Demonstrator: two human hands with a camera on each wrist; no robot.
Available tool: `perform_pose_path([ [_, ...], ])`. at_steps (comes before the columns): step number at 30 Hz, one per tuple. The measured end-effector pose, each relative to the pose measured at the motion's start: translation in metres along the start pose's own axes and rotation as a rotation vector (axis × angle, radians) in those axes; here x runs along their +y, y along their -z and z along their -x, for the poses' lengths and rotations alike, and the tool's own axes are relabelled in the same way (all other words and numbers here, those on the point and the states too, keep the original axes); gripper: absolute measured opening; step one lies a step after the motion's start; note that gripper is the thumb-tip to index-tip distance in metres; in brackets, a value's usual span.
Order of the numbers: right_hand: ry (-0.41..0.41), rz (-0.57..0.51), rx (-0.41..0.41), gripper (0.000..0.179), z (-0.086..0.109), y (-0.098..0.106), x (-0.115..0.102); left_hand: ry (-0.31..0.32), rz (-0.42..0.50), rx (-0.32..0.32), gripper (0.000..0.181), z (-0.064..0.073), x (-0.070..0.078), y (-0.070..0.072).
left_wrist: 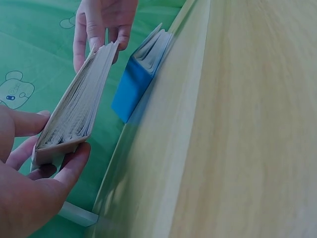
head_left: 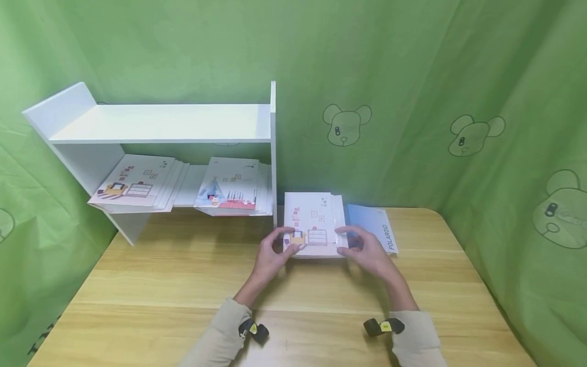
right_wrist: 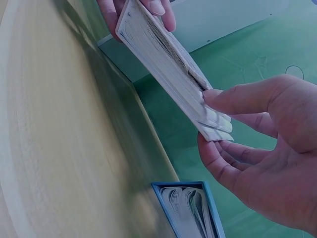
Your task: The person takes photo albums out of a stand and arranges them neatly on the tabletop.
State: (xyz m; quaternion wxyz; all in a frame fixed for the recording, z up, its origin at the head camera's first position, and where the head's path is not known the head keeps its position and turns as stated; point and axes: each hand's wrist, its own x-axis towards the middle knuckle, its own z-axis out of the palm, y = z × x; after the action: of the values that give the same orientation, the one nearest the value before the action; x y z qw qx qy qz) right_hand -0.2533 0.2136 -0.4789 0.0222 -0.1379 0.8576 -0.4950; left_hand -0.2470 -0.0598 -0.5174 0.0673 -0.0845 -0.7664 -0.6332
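Note:
Both hands hold a thick white photo album point(head_left: 316, 219) above the table, its cover printed with a small furniture drawing. My left hand point(head_left: 271, 257) grips the spine side, with fingers and thumb on opposite faces. On the other side, my right hand point(head_left: 369, 251) pinches the edge where the pages and covers meet. The page block point(left_wrist: 79, 104) faces the left wrist camera, its leaves slightly uneven. Behind the right hand, a blue album point(head_left: 367, 221) marked POLAROID stands on the table, partly hidden by that hand and the white album.
A white two-tier shelf point(head_left: 160, 122) stands at the back left. Its lower tier bears a left stack of illustrated albums point(head_left: 137, 183) and a right stack point(head_left: 231, 183). Under everything is a wooden table point(head_left: 183, 285), with a green curtain point(head_left: 390, 66) behind it.

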Motion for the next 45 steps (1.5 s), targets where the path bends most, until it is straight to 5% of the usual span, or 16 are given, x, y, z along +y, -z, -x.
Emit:
perform_pose_path([
  [23, -0.018, 0.060, 0.007, 0.051, -0.002, -0.004, 0.005, 0.036, 0.064, -0.089, 0.055, 0.000, -0.005, 0.001],
  [45, -0.036, 0.101, -0.001, 0.044, -0.002, -0.011, 0.005, 0.170, 0.248, -0.107, 0.055, 0.001, -0.012, -0.001],
])
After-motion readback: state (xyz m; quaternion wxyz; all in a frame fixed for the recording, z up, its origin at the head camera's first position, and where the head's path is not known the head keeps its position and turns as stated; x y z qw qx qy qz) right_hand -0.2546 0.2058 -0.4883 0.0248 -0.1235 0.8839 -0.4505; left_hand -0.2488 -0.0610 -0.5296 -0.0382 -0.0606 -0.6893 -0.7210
